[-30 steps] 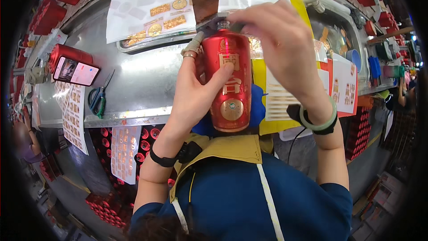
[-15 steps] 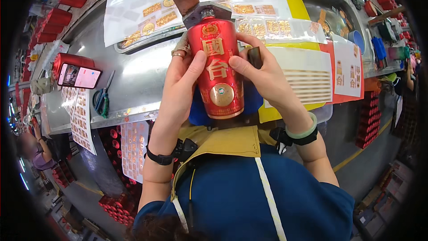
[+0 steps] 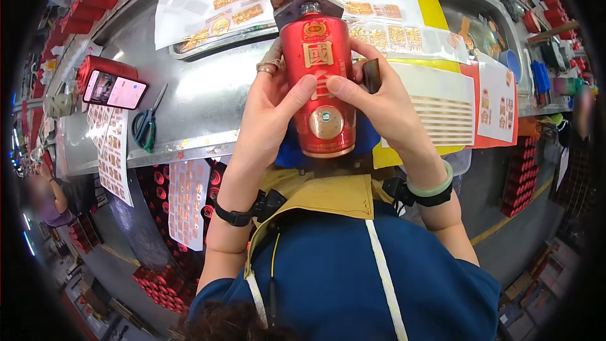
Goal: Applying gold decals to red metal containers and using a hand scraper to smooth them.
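A red bottle [image 3: 323, 63] with gold characters and a round gold emblem lies between my hands, its base toward me. Its neck end meets a dark metal holder [image 3: 290, 6]. My left hand [image 3: 271, 110] wraps the bottle's left side, a ring and a pale wrap on one finger. From the other side my right hand [image 3: 382, 98] grips it. Both thumbs press side by side on the lower gold character, covering much of it. A dark brown piece [image 3: 371, 76] shows by my right fingers; whether I hold it I cannot tell.
Sheets of gold decals [image 3: 240, 3] lie beyond the bottle, partly over a metal tray [image 3: 189, 55]. To the right are a striped sheet [image 3: 439, 106] and a blue cup [image 3: 508, 59]. Scissors [image 3: 146, 127] and a phone [image 3: 115, 89] lie left. Another person [image 3: 53, 199] is at far left.
My thumbs have come together onto the lower gold character, which was visible between them before. The bottle and table appear shifted slightly in view.
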Demonstrator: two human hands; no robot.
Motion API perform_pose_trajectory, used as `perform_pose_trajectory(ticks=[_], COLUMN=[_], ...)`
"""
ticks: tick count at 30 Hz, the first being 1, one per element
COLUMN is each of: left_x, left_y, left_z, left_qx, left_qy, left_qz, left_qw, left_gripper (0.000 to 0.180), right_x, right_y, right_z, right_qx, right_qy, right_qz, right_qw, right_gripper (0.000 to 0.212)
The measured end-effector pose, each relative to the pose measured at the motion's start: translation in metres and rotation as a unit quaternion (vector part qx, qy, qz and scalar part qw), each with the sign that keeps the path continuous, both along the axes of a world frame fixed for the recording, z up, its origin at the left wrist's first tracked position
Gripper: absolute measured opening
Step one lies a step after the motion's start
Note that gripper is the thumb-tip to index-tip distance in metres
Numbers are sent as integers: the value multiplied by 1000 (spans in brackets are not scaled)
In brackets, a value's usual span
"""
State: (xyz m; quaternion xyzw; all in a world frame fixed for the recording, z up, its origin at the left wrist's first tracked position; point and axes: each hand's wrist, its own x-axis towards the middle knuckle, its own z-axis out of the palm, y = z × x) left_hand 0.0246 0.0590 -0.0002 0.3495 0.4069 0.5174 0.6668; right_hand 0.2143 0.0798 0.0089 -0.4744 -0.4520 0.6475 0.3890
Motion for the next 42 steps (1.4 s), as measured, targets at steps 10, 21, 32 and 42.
perform_pose_trajectory(ticks=[10,21,32,42], left_x=[-3,-8,-6,-6], left_y=[-1,1,4,4], left_z=[-1,-6,2,-2], left_qx=[20,-12,-27,-18], left_qy=[21,-11,9,15], left_qz=[-11,-45,-39,-32], left_qw=[1000,999,999,999], left_gripper=[79,72,72,74], right_x=[0,11,10,34], right_y=[-1,-1,0,14], right_z=[1,-2,0,5], right_qx=[-5,-32,-53,131], right_qy=[7,46,68,-65], right_qz=[-4,-8,-3,29], right_qw=[1000,998,996,989], right_gripper=[79,71,77,48])
